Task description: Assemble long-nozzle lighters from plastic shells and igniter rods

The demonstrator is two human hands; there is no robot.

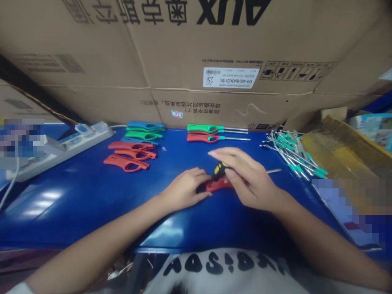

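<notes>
My left hand (186, 188) pinches the end of a red lighter body (218, 185) lying on the blue table. My right hand (251, 179) is closed around a short screwdriver (219, 170) with a black and yellow handle. It stands over the lighter, its tip pointing down and hidden behind the fingers. A metal tube (275, 170) sticks out to the right beyond my right hand. Behind lie a green lighter (197, 128) and a red lighter (196, 138), both with metal tubes.
Several red, green and blue lighter bodies (125, 162) lie at left. A white power strip (73, 141) runs along the left side. To the right is a pile of metal tubes with teal parts (295, 153), beside a yellow-brown package (337, 153). A large cardboard box (171, 65) walls off the back.
</notes>
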